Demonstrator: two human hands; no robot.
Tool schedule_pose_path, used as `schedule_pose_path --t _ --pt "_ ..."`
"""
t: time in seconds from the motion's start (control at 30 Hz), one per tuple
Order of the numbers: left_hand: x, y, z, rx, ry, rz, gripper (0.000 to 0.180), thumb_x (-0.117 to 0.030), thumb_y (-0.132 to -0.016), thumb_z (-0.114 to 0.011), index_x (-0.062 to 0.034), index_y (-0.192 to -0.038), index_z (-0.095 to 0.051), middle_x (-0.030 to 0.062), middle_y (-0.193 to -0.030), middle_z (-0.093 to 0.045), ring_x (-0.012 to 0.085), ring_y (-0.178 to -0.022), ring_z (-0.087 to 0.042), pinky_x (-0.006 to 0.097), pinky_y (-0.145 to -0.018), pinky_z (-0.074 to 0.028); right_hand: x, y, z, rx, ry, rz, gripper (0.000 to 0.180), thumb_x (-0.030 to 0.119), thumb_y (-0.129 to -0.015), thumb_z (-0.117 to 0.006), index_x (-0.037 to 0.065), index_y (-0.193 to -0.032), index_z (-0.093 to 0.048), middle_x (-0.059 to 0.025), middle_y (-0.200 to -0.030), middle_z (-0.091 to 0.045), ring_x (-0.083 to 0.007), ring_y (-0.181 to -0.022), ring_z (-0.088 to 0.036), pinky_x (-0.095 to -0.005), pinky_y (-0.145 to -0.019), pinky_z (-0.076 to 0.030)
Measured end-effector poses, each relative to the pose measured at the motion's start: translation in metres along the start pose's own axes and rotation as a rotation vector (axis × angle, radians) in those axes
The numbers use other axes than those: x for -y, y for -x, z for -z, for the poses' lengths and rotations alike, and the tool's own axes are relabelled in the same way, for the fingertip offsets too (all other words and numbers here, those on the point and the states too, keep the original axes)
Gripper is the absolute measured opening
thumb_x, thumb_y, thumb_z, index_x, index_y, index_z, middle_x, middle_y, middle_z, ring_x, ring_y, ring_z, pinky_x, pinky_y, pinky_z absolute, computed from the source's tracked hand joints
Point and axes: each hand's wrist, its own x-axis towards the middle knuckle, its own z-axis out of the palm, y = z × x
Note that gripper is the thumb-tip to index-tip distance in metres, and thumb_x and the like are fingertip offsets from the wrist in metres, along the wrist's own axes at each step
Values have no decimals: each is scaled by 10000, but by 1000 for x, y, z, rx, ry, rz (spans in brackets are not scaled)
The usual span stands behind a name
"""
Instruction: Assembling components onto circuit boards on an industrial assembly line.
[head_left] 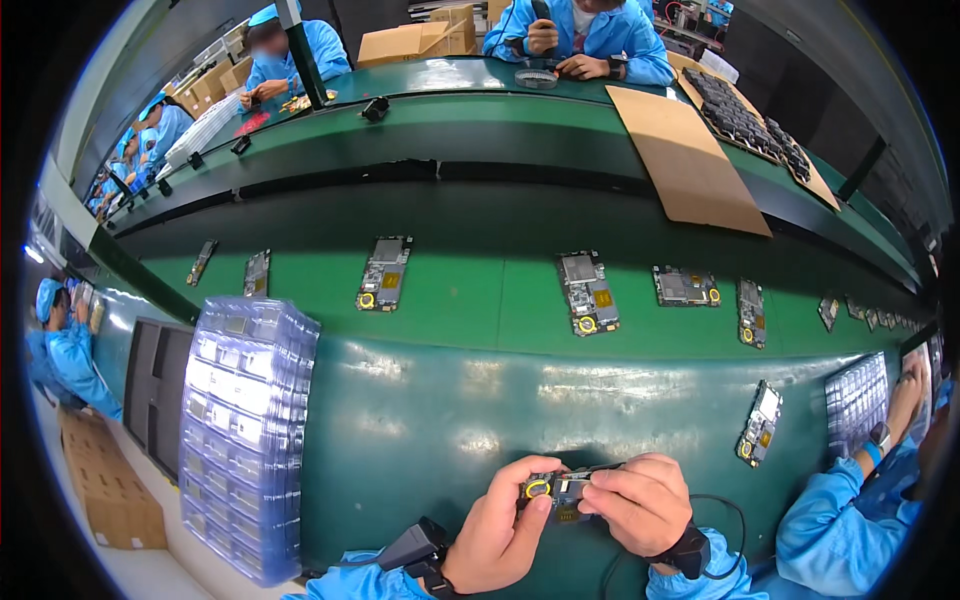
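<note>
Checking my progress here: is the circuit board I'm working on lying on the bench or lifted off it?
Lifted: both hands, left hand and right hand, hold the circuit board above the green bench.

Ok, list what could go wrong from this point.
1. Both hands, left hand and right hand, pinch one board in the air above the bench; a slip could drop it.
2. Another board lies loose beside the right hand, where an elbow might knock it.
</note>
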Motion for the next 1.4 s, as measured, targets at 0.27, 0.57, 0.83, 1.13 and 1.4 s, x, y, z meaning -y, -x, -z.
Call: schedule_pose_path --t 0.27,0.57,0.83,1.13,1.4 --pt "-1 -1 -1 -14 -35 -24 368 -24 -1039 -488 22 -1392 -394 138 -1204 -625 165 -986 -641 296 -867 -512 0 0 0 -3 9 17 264 114 -679 -858 80 -929 -781 -40 -1011 -741 -177 -822 -659 -308 -669 -537" --pt "2 -1 -8 -77 2 47 281 4 -1027 -518 23 -1293 -427 151 -1197 -622 154 -1054 -615 302 -948 -500 -1 2 0 20 22 66 252 123 -705 -840 62 -942 -781 -67 -1056 -734 -188 -828 -656 -305 -685 -542" --pt "11 0 -15 -239 101 -29 238 -5 -1006 -580 29 -1224 -489 130 -1131 -671 118 -966 -656 256 -829 -546 2 4 -4 22 34 79 265 118 -704 -834 56 -956 -785 -67 -1066 -732 -187 -845 -652 -310 -699 -547" --pt "12 2 -19 -237 138 -18 250 12 -1007 -563 31 -1239 -473 148 -1152 -659 139 -1014 -646 269 -890 -532 2 9 1 76 38 6 277 154 -719 -831 85 -984 -793 -11 -1085 -732 -160 -933 -617 -376 -920 -539" --pt "12 4 -17 -216 144 -67 271 45 -994 -563 24 -1245 -462 167 -1179 -651 152 -1028 -648 275 -893 -530 1 11 -1 54 55 58 293 140 -710 -855 87 -992 -796 -2 -1098 -727 -157 -896 -590 -404 -951 -538"
